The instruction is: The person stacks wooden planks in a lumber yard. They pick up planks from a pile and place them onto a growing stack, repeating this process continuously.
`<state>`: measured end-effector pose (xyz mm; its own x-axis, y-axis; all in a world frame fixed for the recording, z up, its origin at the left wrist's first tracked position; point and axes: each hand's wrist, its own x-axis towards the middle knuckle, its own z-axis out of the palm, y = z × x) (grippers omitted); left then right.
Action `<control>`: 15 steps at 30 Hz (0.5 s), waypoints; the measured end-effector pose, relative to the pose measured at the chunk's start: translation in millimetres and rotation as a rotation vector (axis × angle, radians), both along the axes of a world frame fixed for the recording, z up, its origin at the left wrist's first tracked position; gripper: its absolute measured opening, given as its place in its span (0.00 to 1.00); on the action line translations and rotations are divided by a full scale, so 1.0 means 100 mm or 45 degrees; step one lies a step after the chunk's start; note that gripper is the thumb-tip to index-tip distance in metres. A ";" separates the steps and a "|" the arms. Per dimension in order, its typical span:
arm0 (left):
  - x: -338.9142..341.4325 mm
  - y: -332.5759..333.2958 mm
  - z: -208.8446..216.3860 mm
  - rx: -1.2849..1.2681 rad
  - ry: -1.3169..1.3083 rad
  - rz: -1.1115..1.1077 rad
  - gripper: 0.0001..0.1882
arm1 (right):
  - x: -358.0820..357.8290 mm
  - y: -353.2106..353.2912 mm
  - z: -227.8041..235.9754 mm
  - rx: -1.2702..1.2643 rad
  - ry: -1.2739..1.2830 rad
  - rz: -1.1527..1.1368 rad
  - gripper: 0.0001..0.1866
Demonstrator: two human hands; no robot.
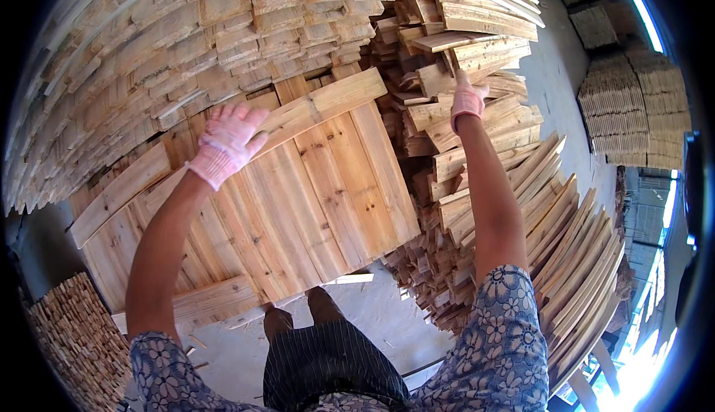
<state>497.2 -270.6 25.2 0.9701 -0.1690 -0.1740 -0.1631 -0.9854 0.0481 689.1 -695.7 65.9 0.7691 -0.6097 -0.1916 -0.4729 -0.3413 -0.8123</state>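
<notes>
My left hand (227, 140), in a pink and white knit glove, is spread with its fingers stretched out over the far side of a flat surface of joined boards (275, 203). Its fingers lie near the left end of a long plank (328, 106) that rests across the boards' far edge. My right hand (468, 101), gloved alike, reaches to the pile of short planks (488, 54) on the right. Its thumb stands apart and its fingers point forward at the plank ends. Another plank (123, 192) lies at the surface's left, and one (216, 300) along its near edge.
A tall stack of boards (201, 32) rises beyond the work surface. Long slats (573, 263) fan out at the lower right, and a stack of small pieces (78, 337) stands at the lower left. Bundled wood (633, 106) sits across the grey floor (555, 69).
</notes>
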 end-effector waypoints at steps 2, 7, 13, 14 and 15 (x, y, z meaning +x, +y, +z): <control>0.22 -0.21 -0.32 0.031 -0.354 0.019 0.33 | 0.33 -0.26 -0.08 0.836 0.091 -0.217 0.55; 0.33 -0.36 -0.76 -0.074 -0.055 0.189 0.36 | 0.80 -0.58 -0.66 1.457 -0.060 0.139 0.38; 0.37 -0.47 -0.84 -0.143 -0.103 0.131 0.36 | 0.57 -0.98 -0.51 1.153 -0.187 -0.032 0.50; 0.40 -0.51 -0.85 -0.171 -0.099 0.129 0.37 | 0.39 -1.12 -0.41 1.185 -0.195 -0.028 0.46; 0.35 -0.39 -0.85 -0.148 -0.097 0.169 0.37 | 0.11 -0.99 -0.33 1.244 -0.164 0.075 0.43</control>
